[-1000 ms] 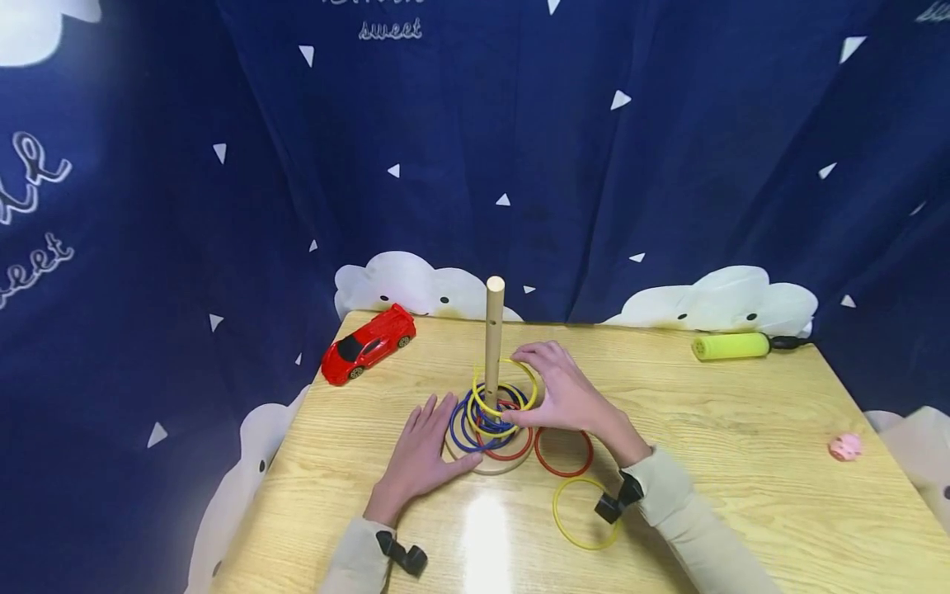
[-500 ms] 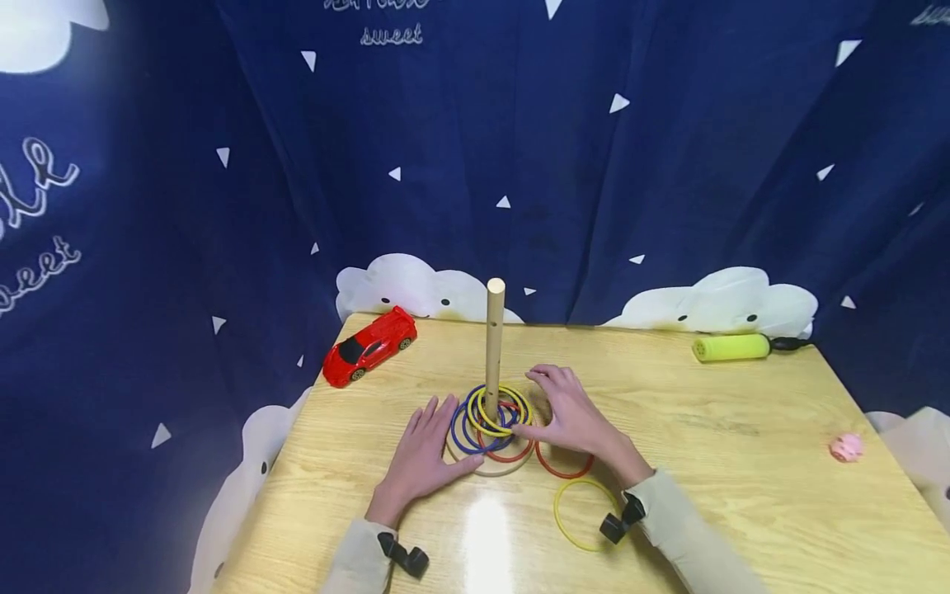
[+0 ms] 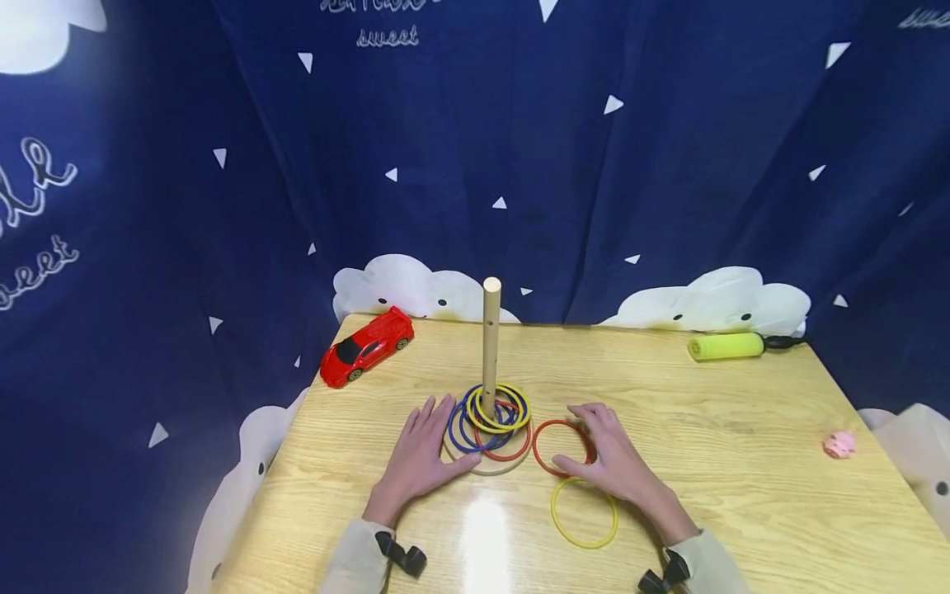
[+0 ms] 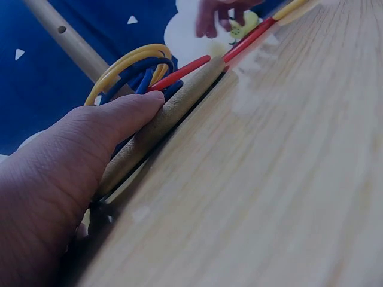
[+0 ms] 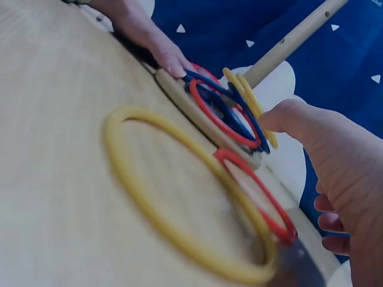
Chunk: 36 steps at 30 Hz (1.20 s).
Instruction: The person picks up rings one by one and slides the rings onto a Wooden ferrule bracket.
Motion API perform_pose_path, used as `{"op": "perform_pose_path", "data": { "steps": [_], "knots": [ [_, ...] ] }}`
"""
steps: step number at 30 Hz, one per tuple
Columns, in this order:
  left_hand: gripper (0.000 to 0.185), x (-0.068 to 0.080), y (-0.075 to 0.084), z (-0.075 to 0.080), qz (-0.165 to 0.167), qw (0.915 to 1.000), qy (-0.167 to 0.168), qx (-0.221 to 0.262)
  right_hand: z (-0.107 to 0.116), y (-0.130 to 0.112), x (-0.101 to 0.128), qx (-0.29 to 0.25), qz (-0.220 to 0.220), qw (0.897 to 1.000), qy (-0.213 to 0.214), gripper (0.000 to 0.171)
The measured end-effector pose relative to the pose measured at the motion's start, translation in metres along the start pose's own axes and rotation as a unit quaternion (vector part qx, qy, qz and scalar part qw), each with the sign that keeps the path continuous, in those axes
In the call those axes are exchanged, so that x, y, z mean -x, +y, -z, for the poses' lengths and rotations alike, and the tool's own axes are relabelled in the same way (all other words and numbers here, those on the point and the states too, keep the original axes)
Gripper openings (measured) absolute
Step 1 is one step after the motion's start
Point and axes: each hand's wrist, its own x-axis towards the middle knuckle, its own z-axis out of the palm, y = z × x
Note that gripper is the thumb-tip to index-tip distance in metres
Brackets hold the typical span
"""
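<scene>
A wooden peg [image 3: 491,346] stands on a round base [image 3: 490,464] with yellow, blue and red rings stacked [image 3: 496,417] around it. My left hand [image 3: 423,452] lies flat on the table, its thumb [image 4: 114,122] against the base's edge [image 4: 179,101]. My right hand [image 3: 610,455] rests over the right side of a loose red ring [image 3: 552,429] lying on the table, fingers loosely bent at the ring's rim and thumb [image 5: 293,116] lifted off it. A loose yellow ring [image 3: 584,511] lies flat just in front, also large in the right wrist view [image 5: 179,197].
A red toy car [image 3: 366,346] sits at the back left of the wooden table [image 3: 742,495]. A yellow-green cylinder [image 3: 727,346] lies at the back right, and a small pink object [image 3: 839,445] near the right edge. Dark blue curtains close in behind and on the sides.
My right hand let a yellow ring drop onto the stack around the peg, then drew back to the right onto the loose red ring. The left hand stayed put.
</scene>
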Motion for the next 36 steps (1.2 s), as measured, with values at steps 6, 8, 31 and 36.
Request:
{"op": "perform_pose_path", "data": {
  "steps": [6, 8, 31, 36],
  "knots": [
    [0.113, 0.001, 0.001, 0.001, 0.006, 0.9999, -0.012, -0.003, 0.005, 0.007, 0.03, 0.009, -0.027, 1.0, 0.005, 0.086],
    [0.114, 0.0, 0.0, 0.001, 0.007, 0.9999, -0.014, -0.005, 0.005, 0.01, 0.038, 0.011, -0.031, 0.999, 0.006, 0.086],
    [0.114, 0.0, -0.001, 0.0, 0.008, 0.9998, -0.018, -0.004, 0.022, -0.01, 0.077, 0.06, 0.028, 0.996, -0.058, 0.105],
    [0.114, -0.001, -0.001, 0.0, 0.007, 0.9999, -0.016, 0.0, 0.02, -0.007, 0.077, 0.06, 0.037, 0.996, -0.047, 0.093]
  ]
}}
